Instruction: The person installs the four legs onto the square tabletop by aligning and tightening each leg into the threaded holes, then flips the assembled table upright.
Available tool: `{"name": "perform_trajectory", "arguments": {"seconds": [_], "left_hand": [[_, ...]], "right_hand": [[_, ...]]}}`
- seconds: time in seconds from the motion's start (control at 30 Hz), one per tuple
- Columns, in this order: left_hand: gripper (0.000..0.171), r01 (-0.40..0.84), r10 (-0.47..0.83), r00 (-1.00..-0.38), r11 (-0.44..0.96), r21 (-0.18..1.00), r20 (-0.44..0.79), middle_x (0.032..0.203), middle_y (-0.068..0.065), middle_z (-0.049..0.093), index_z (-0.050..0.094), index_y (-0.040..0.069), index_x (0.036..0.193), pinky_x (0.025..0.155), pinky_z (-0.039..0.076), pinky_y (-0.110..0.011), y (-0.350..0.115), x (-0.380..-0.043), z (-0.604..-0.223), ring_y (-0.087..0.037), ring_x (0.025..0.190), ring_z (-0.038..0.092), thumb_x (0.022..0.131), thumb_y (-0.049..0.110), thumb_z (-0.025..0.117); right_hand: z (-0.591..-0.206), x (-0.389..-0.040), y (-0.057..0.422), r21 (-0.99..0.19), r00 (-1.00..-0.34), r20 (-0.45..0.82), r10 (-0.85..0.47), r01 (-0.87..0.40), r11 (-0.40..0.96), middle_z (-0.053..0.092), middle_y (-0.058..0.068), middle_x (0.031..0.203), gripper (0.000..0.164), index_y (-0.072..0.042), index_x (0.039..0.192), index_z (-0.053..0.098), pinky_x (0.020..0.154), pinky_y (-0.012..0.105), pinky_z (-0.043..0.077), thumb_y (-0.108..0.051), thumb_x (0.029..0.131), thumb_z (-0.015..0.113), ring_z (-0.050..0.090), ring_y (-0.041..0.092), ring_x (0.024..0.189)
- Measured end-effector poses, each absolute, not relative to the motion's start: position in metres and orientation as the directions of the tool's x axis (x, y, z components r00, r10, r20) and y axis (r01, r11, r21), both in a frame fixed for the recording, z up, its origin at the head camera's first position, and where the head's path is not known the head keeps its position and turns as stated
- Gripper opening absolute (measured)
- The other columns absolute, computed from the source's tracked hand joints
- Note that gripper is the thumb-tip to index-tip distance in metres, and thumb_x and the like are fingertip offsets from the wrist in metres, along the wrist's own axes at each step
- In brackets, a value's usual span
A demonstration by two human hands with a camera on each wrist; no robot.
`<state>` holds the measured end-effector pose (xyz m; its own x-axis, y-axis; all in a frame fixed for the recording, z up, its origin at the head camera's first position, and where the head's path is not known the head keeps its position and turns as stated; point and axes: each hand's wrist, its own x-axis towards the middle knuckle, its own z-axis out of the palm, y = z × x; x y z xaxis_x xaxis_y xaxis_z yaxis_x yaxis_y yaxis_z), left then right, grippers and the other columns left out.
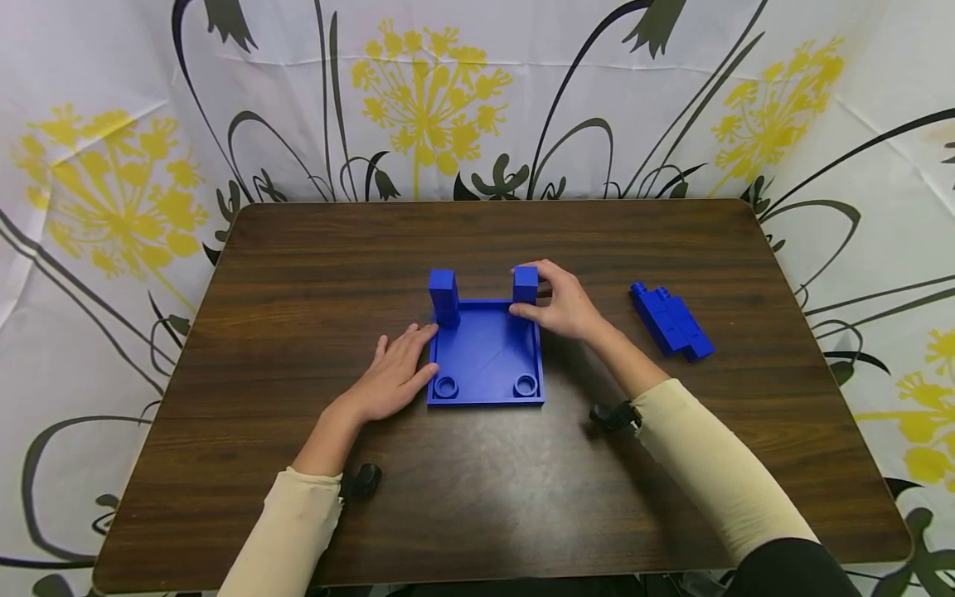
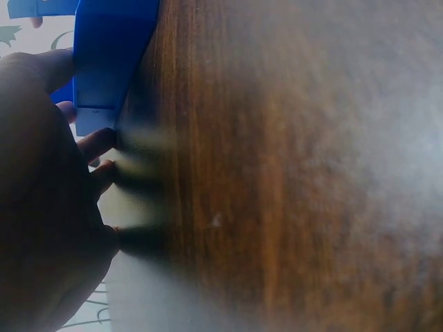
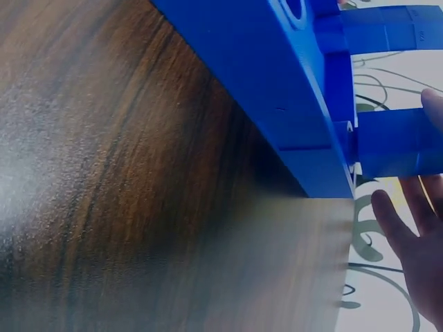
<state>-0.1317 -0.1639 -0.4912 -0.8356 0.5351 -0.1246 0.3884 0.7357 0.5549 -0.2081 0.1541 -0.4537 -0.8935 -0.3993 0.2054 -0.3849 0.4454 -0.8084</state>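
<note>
A square blue tray-like base (image 1: 488, 356) with a raised rim lies mid-table, with round sockets at its two near corners. One square blue post (image 1: 444, 297) stands upright at the far left corner. At the far right corner, my right hand (image 1: 561, 303) grips a second blue post (image 1: 525, 284) between thumb and fingers. The right wrist view shows this post (image 3: 394, 142) over the corner of the base (image 3: 277, 90). My left hand (image 1: 391, 373) rests along the left side of the base, fingers extended and touching its edge; in the left wrist view the fingers lie against the base (image 2: 114, 55).
Two more blue posts (image 1: 671, 322) with pegs at their ends lie side by side on the wooden table (image 1: 336, 265) at the right. Behind the table hangs a flower-patterned cloth (image 1: 477, 99). Each wrist wears a small black camera, such as the left one (image 1: 363, 481).
</note>
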Motion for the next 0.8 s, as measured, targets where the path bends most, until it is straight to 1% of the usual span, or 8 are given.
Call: {"name": "perform_trajectory", "arguments": {"seconds": [0.1,0.17,0.23,0.3,0.37,0.47,0.67,0.8], "left_hand": [[0.064,0.390,0.535,-0.836,0.736,0.554,-0.122,0.162,-0.011,0.018,0.016,0.016,0.158,0.110,-0.003,-0.065,-0.164,-0.132,-0.491,-0.031,0.149,0.007,0.105,0.042,0.039],[0.064,0.390,0.535,-0.836,0.736,0.553,-0.122,0.162,-0.010,0.018,0.015,0.016,0.158,0.110,-0.003,-0.065,-0.164,-0.131,-0.490,-0.030,0.149,0.007,0.105,0.043,0.039],[0.064,0.391,0.536,-0.836,0.735,0.554,-0.121,0.162,-0.011,0.018,0.015,0.016,0.158,0.110,-0.003,-0.065,-0.164,-0.131,-0.490,-0.031,0.149,0.007,0.105,0.043,0.039],[0.064,0.391,0.537,-0.835,0.734,0.555,-0.122,0.162,-0.011,0.018,0.015,0.016,0.158,0.110,-0.003,-0.065,-0.164,-0.132,-0.491,-0.031,0.149,0.007,0.105,0.043,0.039],[0.064,0.392,0.538,-0.834,0.734,0.554,-0.121,0.162,-0.011,0.018,0.015,0.016,0.158,0.110,-0.003,-0.066,-0.164,-0.132,-0.491,-0.031,0.149,0.007,0.105,0.043,0.039],[0.065,0.391,0.536,-0.835,0.736,0.553,-0.123,0.162,-0.011,0.018,0.015,0.016,0.158,0.110,-0.003,-0.065,-0.164,-0.131,-0.491,-0.031,0.149,0.007,0.105,0.044,0.039],[0.064,0.386,0.532,-0.837,0.737,0.555,-0.126,0.162,-0.009,0.018,0.015,0.016,0.158,0.111,-0.004,-0.064,-0.164,-0.131,-0.490,-0.029,0.149,0.006,0.105,0.044,0.037],[0.064,0.387,0.532,-0.838,0.739,0.552,-0.125,0.162,-0.009,0.018,0.015,0.016,0.158,0.111,-0.004,-0.064,-0.165,-0.131,-0.492,-0.029,0.149,0.006,0.105,0.045,0.037]], "right_hand": [[-0.451,-0.207,0.156,-0.855,-0.883,0.172,-0.437,-0.354,0.379,0.058,0.011,0.128,0.055,-0.008,0.135,0.056,0.098,0.043,0.046,0.000,0.083,0.072,0.058,0.024,0.115],[-0.449,-0.207,0.157,-0.894,-0.870,0.159,-0.468,-0.328,0.306,0.055,0.015,0.136,0.061,-0.007,0.140,0.051,0.103,0.047,0.041,0.009,0.082,0.062,0.054,0.028,0.123],[-0.448,-0.208,0.157,-0.920,-0.853,0.164,-0.495,-0.314,0.236,0.052,0.019,0.139,0.067,-0.005,0.143,0.047,0.105,0.049,0.038,0.016,0.080,0.054,0.050,0.031,0.128],[-0.448,-0.209,0.158,-0.932,-0.836,0.175,-0.519,-0.311,0.186,0.052,0.022,0.139,0.071,-0.002,0.146,0.042,0.106,0.051,0.037,0.020,0.079,0.050,0.049,0.034,0.130],[-0.446,-0.209,0.158,-0.933,-0.824,0.186,-0.535,-0.319,0.168,0.053,0.023,0.138,0.072,-0.001,0.148,0.038,0.105,0.052,0.037,0.022,0.080,0.049,0.049,0.037,0.129],[-0.438,-0.206,0.157,-0.927,-0.815,0.169,-0.554,-0.322,0.190,0.053,0.025,0.137,0.072,0.001,0.149,0.035,0.104,0.054,0.037,0.020,0.082,0.051,0.050,0.041,0.127],[-0.414,-0.195,0.154,-0.922,-0.807,0.124,-0.578,-0.309,0.232,0.053,0.029,0.135,0.065,0.006,0.146,0.035,0.105,0.056,0.035,0.016,0.085,0.054,0.049,0.042,0.128],[-0.428,-0.201,0.156,-0.918,-0.817,0.115,-0.565,-0.305,0.254,0.053,0.029,0.135,0.062,0.004,0.145,0.039,0.105,0.056,0.035,0.013,0.087,0.058,0.048,0.041,0.129]]}}
